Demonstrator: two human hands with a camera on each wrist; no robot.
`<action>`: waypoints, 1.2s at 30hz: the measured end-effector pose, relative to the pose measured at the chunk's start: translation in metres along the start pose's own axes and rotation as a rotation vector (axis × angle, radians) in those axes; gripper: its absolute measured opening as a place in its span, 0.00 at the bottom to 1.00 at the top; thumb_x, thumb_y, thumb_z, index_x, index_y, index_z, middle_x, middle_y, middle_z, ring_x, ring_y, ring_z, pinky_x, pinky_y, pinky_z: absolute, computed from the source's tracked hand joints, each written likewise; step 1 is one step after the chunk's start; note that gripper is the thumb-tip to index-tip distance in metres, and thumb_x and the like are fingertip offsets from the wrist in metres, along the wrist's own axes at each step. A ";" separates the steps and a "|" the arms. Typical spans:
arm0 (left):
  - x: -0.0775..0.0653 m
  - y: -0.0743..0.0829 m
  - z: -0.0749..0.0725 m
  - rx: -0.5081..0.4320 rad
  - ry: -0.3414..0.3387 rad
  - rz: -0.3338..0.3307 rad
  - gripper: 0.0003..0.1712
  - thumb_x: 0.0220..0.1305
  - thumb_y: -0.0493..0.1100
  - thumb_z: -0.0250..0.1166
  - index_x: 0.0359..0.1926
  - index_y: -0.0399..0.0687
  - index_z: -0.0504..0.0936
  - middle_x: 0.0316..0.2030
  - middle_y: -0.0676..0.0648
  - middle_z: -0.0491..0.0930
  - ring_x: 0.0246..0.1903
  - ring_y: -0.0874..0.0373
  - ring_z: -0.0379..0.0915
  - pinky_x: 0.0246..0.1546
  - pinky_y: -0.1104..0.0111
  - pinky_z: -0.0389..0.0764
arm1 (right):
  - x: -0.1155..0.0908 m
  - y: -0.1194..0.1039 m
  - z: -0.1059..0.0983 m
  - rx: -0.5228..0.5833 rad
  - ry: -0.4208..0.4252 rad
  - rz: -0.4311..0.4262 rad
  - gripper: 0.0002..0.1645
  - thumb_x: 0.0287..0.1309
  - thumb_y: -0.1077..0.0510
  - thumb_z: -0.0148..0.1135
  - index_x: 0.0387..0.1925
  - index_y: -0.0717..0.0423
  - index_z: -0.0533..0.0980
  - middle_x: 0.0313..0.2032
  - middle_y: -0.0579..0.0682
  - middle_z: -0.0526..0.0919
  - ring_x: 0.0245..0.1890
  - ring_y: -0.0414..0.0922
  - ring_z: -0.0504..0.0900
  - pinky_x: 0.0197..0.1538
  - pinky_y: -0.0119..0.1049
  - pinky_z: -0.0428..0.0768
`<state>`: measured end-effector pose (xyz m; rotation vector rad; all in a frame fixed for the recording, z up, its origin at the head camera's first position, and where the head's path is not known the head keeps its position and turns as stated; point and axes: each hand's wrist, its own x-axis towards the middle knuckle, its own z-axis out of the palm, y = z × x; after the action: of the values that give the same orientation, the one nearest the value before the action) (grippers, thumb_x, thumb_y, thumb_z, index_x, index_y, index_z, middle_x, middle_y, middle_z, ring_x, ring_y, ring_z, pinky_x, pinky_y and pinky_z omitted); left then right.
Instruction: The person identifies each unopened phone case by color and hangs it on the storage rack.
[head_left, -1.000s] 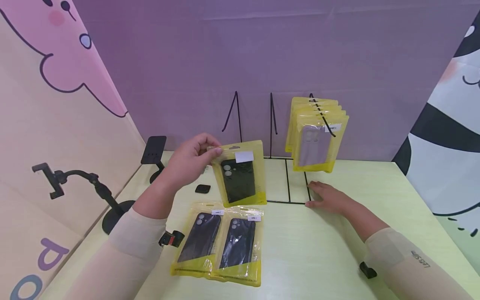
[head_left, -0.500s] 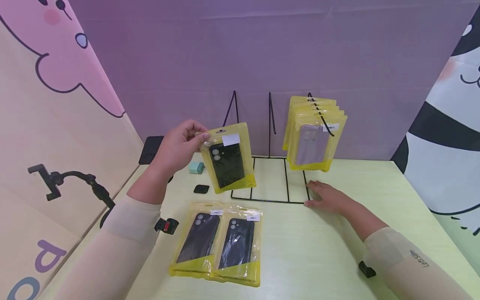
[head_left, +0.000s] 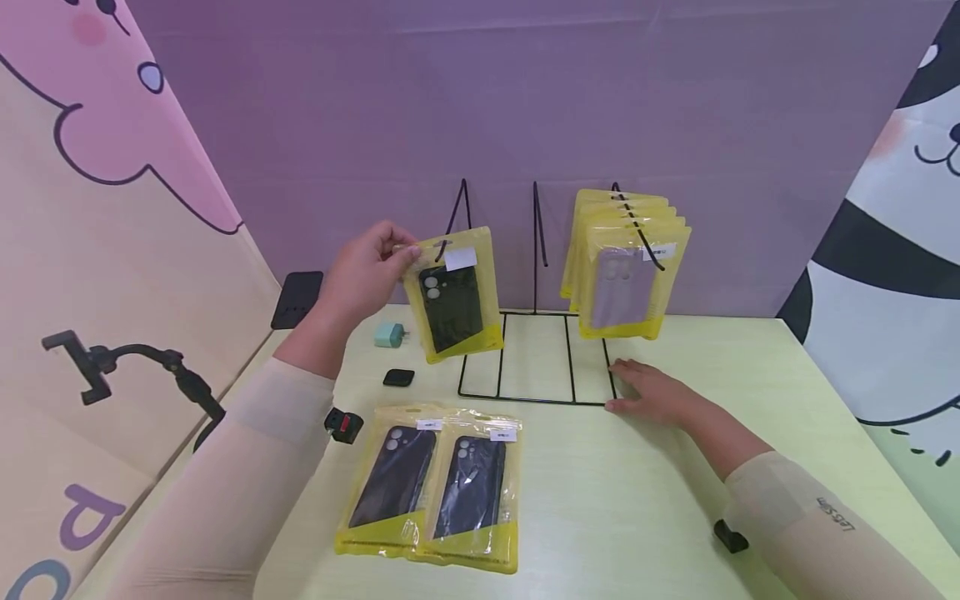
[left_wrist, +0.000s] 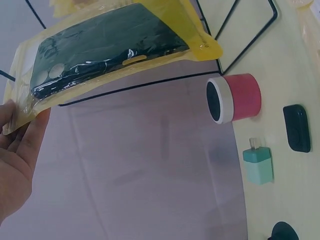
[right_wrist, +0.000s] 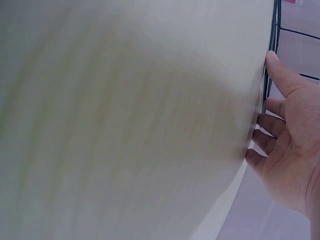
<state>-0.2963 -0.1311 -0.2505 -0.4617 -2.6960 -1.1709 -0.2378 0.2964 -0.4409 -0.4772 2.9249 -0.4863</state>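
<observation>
My left hand (head_left: 369,268) pinches the top left corner of a yellow-edged clear pouch (head_left: 454,300) with a black phone case inside. The pouch hangs upright at the left hook (head_left: 453,218) of a black wire display rack (head_left: 534,402). That hook's tip shows in front of the pouch near its hang hole. My right hand (head_left: 654,393) rests on the table with fingertips at the right front corner of the rack's base. Two more pouches, a left one (head_left: 393,479) and a right one (head_left: 471,492), lie overlapping in front, each with a dark phone case.
Several pouches (head_left: 626,283), the front one with a lilac case, hang on the right hook. The middle hook (head_left: 538,225) is bare. A teal charger plug (head_left: 389,335), a small black item (head_left: 398,377), a phone holder (head_left: 150,354) and a red-and-white round object (left_wrist: 235,97) stand left.
My left hand has lifted the pouch up and back to the left hook, whose tip now shows in front of it. My right hand has stayed at the rack's base.
</observation>
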 end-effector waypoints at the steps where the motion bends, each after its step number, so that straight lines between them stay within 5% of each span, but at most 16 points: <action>1: 0.003 0.000 0.001 -0.005 0.001 -0.003 0.18 0.72 0.60 0.53 0.53 0.57 0.75 0.39 0.47 0.76 0.33 0.50 0.69 0.31 0.60 0.71 | 0.000 -0.001 0.000 0.000 0.001 0.001 0.50 0.63 0.34 0.58 0.72 0.65 0.58 0.72 0.69 0.56 0.73 0.67 0.52 0.71 0.62 0.56; 10: 0.031 -0.003 0.006 -0.073 0.059 -0.016 0.16 0.73 0.55 0.55 0.53 0.53 0.74 0.41 0.47 0.78 0.37 0.51 0.70 0.35 0.63 0.74 | -0.002 -0.005 -0.003 0.010 -0.015 0.015 0.50 0.63 0.34 0.57 0.73 0.63 0.57 0.73 0.68 0.54 0.73 0.66 0.51 0.72 0.62 0.55; 25: 0.069 -0.001 0.018 -0.044 0.085 -0.041 0.15 0.74 0.54 0.54 0.53 0.53 0.74 0.47 0.47 0.75 0.44 0.52 0.69 0.39 0.62 0.73 | -0.001 -0.006 0.000 0.003 -0.022 0.022 0.50 0.63 0.34 0.57 0.73 0.62 0.58 0.73 0.68 0.55 0.73 0.66 0.52 0.72 0.61 0.56; 36: 0.078 -0.005 0.019 -0.053 0.080 -0.001 0.16 0.73 0.53 0.54 0.54 0.51 0.74 0.49 0.47 0.77 0.45 0.53 0.69 0.41 0.62 0.74 | 0.000 -0.006 0.001 0.006 -0.017 0.016 0.49 0.63 0.36 0.59 0.72 0.63 0.58 0.72 0.69 0.57 0.73 0.65 0.54 0.72 0.60 0.57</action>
<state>-0.3715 -0.1037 -0.2454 -0.4111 -2.6033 -1.2370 -0.2359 0.2910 -0.4395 -0.4538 2.9082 -0.4872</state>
